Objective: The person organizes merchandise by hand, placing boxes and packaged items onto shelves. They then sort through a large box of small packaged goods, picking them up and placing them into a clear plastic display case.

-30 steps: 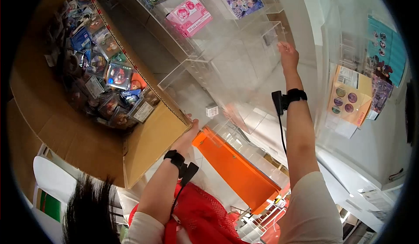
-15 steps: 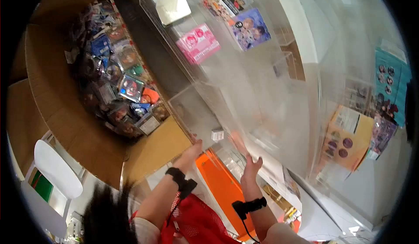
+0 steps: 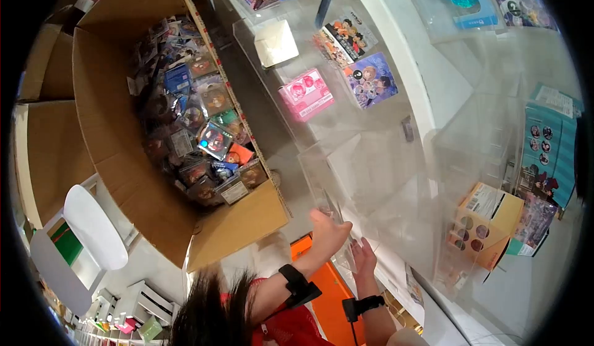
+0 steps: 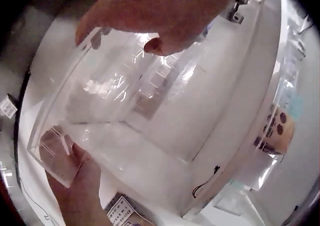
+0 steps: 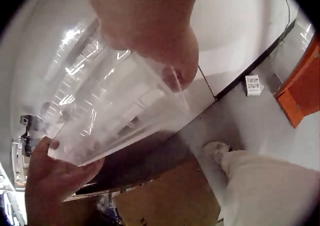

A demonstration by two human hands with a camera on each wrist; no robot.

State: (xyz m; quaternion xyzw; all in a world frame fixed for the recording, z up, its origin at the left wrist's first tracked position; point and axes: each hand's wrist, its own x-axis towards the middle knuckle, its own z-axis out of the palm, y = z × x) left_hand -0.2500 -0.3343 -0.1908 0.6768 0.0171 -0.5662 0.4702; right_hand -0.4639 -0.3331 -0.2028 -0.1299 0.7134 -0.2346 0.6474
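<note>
A clear acrylic case, seen in the left wrist view (image 4: 100, 108) and the right wrist view (image 5: 120, 118), is held between both hands. My left hand (image 3: 328, 236) grips one edge, its fingers and thumb bent round a corner in the right wrist view (image 5: 57, 178). My right hand (image 3: 365, 259) grips another corner, with the thumb over the rim (image 5: 155, 36). From the left wrist view, the right hand (image 4: 75, 171) shows through the clear wall, while the left hand (image 4: 160, 18) covers the top of the picture.
At left stands a cardboard box (image 3: 238, 234) full of packaged small goods (image 3: 185, 114). Clear shelving beyond the hands carries a pink box (image 3: 306, 95), a purple picture box (image 3: 371, 81) and a white box (image 3: 275, 43). An orange panel (image 3: 331, 296) lies below; a yellow box (image 3: 489, 225) is right.
The right hand has come down from the far clear panel toward the left hand. The left hand has left the cardboard box's corner and now grips the clear case. The head view has shifted.
</note>
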